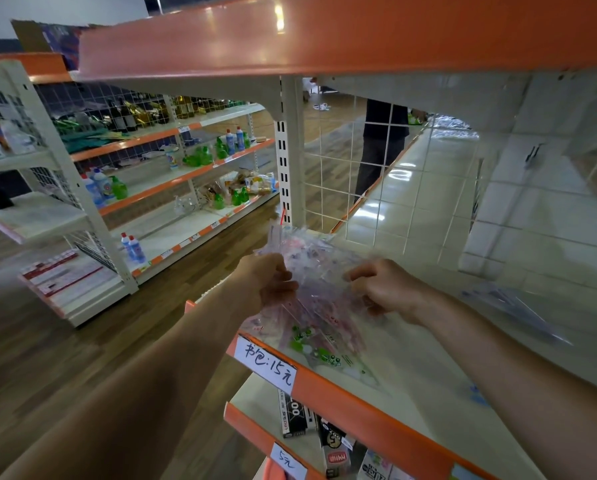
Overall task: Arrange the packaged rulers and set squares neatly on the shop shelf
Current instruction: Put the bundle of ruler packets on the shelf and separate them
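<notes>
**A:** A shop aisle with a wooden floor and orange-edged racks. Is this cream shelf [428,368] the one? Where are the packets?

**B:** Yes. The packaged rulers and set squares [319,327] are a fanned bundle in clear sleeves over the shelf's left end, just behind the handwritten price label [266,363]. I cannot tell whether the lower end touches the shelf. The left hand [273,282] grips the bundle's left edge, and the right hand [383,289] pinches its right edge.

**A:** How will it handle?

**B:** Light, I'd judge, with stiff plastic inside. The sleeves look slippery, though, and could slide apart. Hold the long edges, squeeze them together, then square the stack against the shelf.
</notes>
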A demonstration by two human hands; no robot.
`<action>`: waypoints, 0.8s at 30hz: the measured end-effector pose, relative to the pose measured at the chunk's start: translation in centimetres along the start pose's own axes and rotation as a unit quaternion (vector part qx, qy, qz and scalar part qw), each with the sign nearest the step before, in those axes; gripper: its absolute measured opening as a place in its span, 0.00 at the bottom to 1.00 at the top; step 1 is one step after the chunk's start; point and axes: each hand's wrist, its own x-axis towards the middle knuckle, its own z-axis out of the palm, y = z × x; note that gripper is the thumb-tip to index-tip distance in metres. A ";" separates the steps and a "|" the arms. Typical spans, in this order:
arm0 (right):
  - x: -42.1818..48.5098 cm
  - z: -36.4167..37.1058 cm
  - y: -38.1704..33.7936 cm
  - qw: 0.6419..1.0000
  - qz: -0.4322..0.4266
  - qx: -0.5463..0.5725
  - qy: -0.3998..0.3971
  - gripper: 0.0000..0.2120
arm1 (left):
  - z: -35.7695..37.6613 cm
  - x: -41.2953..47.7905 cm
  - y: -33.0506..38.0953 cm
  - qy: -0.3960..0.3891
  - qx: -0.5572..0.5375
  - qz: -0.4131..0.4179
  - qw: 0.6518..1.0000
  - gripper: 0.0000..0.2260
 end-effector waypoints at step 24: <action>1.7 0.3 -0.5 0.977 -0.026 -0.207 0.037 0.10 | -4.9 2.9 2.9 0.040 -0.029 0.066 0.997 0.06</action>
